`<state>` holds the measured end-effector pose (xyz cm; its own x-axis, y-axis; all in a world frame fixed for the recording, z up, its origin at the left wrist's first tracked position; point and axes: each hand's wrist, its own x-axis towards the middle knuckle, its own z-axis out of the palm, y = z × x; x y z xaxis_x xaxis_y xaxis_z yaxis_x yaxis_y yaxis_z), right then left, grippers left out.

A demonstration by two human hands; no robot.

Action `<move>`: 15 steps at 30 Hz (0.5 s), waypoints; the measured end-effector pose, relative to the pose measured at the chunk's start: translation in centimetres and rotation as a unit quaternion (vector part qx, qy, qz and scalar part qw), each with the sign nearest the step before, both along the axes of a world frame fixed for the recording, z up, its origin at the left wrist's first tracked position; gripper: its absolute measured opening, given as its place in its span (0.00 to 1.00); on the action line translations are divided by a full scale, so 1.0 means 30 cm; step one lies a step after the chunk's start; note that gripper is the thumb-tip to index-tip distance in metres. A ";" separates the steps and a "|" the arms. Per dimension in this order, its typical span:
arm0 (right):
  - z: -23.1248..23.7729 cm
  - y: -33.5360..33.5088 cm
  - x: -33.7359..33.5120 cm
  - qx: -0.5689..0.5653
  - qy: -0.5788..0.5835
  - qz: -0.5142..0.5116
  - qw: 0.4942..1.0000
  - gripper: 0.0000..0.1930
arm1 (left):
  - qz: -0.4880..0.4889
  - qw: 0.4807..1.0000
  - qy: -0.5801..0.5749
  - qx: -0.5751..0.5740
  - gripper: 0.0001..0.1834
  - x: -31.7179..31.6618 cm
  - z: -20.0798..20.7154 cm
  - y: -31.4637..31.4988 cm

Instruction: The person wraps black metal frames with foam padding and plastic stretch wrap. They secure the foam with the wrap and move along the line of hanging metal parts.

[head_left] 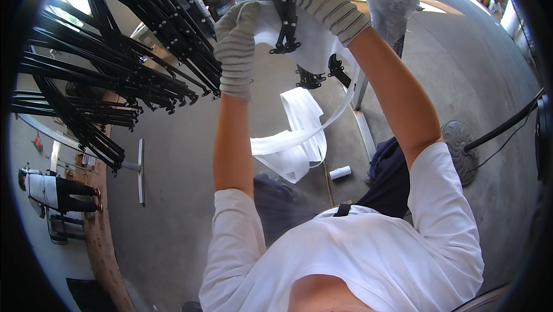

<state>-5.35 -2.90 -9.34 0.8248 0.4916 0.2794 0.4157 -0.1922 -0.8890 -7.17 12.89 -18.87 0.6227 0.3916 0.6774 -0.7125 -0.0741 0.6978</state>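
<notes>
Both my hands wear white work gloves with grey stripes and are raised at the top of the view. My left hand (235,50) is closed at the left edge of a white wrapping sheet (311,38), its fingertips partly hidden. My right hand (322,1) is closed around the upper part of some black metal bars (284,27), whose riveted, jointed ends hang below the thumb. The sheet lies behind and around these bars. From it a long white strip (299,136) trails down to the floor in loose folds.
Many black metal bars (132,53) hang in bundles at the left. More black jointed ends (310,78) show under the sheet. A small white roll (340,172) lies on the floor. A wrapped bundle (390,1) stands beyond my right hand. A round stand base (459,153) is at right; a person (57,191) stands far left.
</notes>
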 end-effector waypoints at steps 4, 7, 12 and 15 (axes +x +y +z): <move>-0.023 0.021 0.079 0.008 -0.056 0.061 0.997 0.24 | 0.036 0.999 -0.004 -0.003 0.10 -0.009 0.015 0.001; 0.006 -0.037 0.080 0.003 -0.052 0.079 0.995 0.22 | 0.028 1.000 -0.007 -0.007 0.10 0.003 0.036 -0.012; -0.010 -0.030 0.040 -0.023 -0.110 -0.030 0.993 0.25 | -0.026 0.998 0.002 -0.057 0.11 0.013 0.040 0.051; -0.050 0.007 0.021 -0.070 -0.220 -0.186 0.955 0.28 | -0.094 0.987 -0.006 -0.129 0.12 0.020 0.056 0.111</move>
